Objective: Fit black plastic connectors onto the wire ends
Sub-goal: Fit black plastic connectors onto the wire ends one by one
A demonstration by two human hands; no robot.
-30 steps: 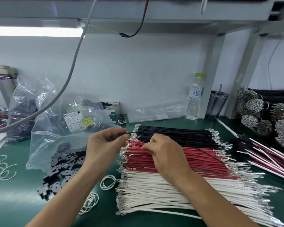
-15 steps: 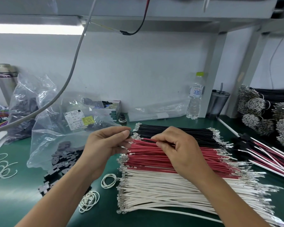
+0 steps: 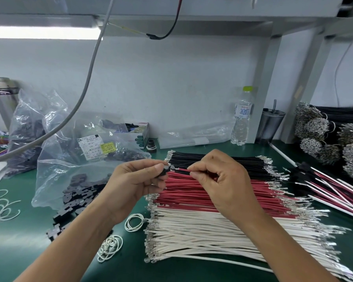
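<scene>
Both hands had lifted up off the pile since a second earlier, when the right one was pressed down flat on the red wires. Left hand (image 3: 139, 180) had its grip pinched shut on a small black connector (image 3: 165, 171), thumb and forefinger clamped on it. Right hand (image 3: 218, 178) had its grip closed on a single red wire (image 3: 181, 170), with the metal terminal end poking out toward the connector, just beside it, though I couldn't tell if it was touching or already in.

Under the hands, the green surface (image 3: 18, 251) carried the wire stacks side by side: black wires (image 3: 251, 165) toward the back edge, red wires (image 3: 192, 192) in the middle, white wires (image 3: 202, 235) toward the front edge. Loose black connectors (image 3: 77, 200) were spilling out of a clear plastic bag (image 3: 73, 159) on the left side of the surface, with a few white rubber bands (image 3: 134, 222) near them. Finished-looking wire sets with black ends (image 3: 334, 188) lay toward the right edge. Water bottle (image 3: 242, 117) stood along the back edge by the wall
</scene>
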